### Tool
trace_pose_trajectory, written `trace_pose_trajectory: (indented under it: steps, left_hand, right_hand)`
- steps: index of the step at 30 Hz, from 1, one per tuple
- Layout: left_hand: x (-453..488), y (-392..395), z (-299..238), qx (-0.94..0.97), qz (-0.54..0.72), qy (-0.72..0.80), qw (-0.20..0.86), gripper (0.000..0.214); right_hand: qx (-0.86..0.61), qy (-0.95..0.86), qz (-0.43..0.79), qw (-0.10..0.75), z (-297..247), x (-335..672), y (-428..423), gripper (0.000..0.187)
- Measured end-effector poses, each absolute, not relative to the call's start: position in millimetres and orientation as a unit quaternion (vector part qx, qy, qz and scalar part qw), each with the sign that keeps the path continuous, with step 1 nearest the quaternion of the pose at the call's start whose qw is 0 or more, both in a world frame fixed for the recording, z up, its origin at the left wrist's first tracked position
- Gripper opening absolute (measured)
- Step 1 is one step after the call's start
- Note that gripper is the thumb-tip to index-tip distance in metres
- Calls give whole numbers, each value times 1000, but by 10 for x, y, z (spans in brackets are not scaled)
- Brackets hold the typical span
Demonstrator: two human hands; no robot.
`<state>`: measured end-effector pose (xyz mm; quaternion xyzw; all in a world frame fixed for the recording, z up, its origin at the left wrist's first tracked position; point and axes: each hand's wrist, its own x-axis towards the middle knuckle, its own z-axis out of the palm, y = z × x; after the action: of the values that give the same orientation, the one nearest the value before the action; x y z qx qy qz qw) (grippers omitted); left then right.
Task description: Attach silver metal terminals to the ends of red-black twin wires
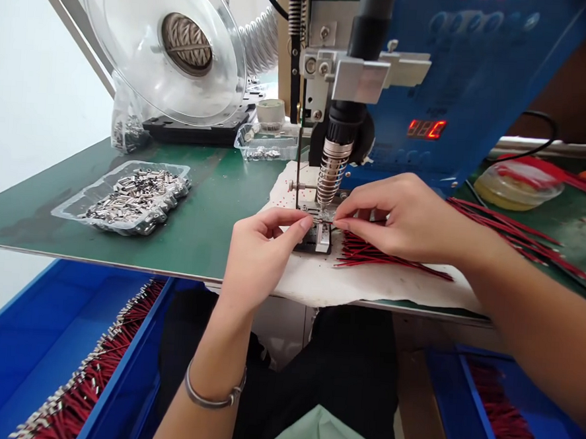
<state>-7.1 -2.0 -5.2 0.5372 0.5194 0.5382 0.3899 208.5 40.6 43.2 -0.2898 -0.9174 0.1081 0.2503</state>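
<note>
My left hand [264, 251] is closed in a pinch at the small metal fixture [323, 238], holding what looks like a small metal connector, mostly covered by the fingertips. From the other side my right hand [397, 216] pinches a thin red wire at the same fixture; its far part is hidden behind the fingers. The two sets of fingertips nearly meet. Just above them points a soldering iron [334, 169] with a spring around its lower end. Under my right hand, a bundle of red wires [370, 254] lies on a white cloth [309, 283].
A clear tray of metal connectors [135, 196] sits left on the green table [208, 224]. Behind are a smaller clear tray [268, 145] and a round fume hood [135, 44]. The blue soldering machine [425, 88] stands ahead. Blue bins [130, 362] of red wires flank my legs.
</note>
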Motion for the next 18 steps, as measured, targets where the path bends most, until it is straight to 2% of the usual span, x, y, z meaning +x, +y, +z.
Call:
trace_pose_trajectory:
  steps: [18]
  left_hand:
    - [-97, -16, -60, 553, 526, 520, 383, 15]
  right_hand:
    - [-283, -919, 93, 258, 418, 2083, 417, 15]
